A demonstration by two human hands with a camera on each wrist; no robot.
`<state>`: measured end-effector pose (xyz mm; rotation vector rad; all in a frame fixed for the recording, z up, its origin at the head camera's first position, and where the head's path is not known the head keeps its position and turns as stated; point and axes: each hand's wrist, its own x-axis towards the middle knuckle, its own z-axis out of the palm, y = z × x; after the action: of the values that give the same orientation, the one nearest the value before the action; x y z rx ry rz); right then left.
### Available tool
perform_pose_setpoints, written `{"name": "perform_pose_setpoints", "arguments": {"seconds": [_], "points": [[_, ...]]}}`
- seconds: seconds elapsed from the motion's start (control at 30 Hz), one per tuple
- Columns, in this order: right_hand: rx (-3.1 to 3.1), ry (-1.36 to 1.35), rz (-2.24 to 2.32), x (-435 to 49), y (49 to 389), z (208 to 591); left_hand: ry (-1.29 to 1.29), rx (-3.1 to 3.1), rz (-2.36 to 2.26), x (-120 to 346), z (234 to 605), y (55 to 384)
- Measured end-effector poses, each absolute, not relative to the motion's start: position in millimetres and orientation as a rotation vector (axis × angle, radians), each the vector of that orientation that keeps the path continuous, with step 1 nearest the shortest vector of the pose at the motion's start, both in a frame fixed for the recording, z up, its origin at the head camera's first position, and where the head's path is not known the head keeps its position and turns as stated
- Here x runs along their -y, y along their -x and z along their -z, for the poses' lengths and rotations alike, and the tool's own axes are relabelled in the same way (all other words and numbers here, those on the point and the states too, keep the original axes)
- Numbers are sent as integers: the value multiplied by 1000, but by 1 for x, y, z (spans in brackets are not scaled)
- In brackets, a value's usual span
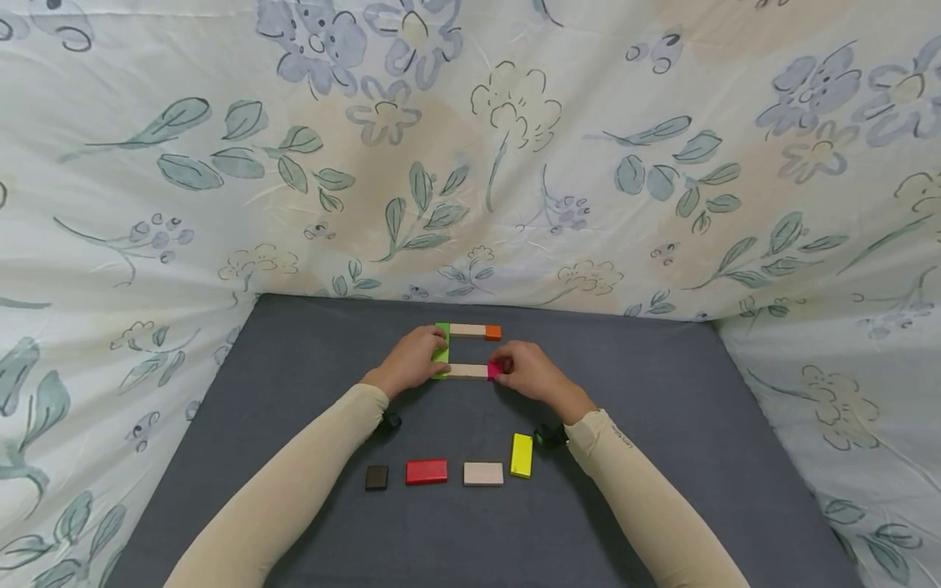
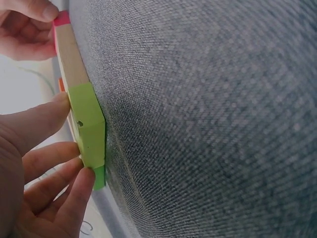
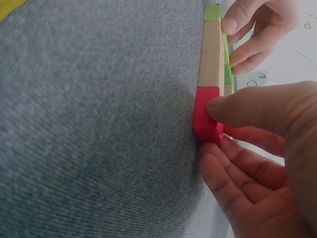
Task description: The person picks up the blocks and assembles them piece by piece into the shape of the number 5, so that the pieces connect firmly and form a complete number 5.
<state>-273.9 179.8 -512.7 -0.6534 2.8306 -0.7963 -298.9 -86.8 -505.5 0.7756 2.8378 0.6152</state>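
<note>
On the dark grey cloth, wooden blocks form a shape open on its right side. My left hand (image 1: pixel 412 357) holds the light green block (image 2: pixel 90 126) on the left, thumb at its near end and fingers along its outer side. A darker green block (image 2: pixel 99 177) continues beyond it. Between the hands lies a near plain wood block (image 1: pixel 467 371), touching the green one. At its other end my right hand (image 1: pixel 540 373) pinches a pink block (image 3: pixel 208 111) between thumb and fingers. Along the far side, another plain wood block (image 1: pixel 467 331) meets an orange block (image 1: pixel 492 332).
Nearer the body lie a dark brown block (image 1: pixel 376 478), a red block (image 1: pixel 426 471), a pale wood block (image 1: pixel 483 474) and a tilted yellow block (image 1: pixel 521 455). Floral fabric (image 1: pixel 515 180) rises behind the grey surface (image 1: pixel 647 392) and at both sides.
</note>
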Motion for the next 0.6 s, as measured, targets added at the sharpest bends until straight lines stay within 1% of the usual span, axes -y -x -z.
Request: {"name": "perform_pose_setpoints", "arguments": {"seconds": [0.23,0.47,0.6], "points": [[-2828,647,803,-178,273,512,-785,-2845,-566,88,505,301],[-2831,648,789,-178,273,512,-866,-2872,-461,83,501,300],[-2825,653,790,-179,273,513,-868,-2874,-456,83,501,299]]}}
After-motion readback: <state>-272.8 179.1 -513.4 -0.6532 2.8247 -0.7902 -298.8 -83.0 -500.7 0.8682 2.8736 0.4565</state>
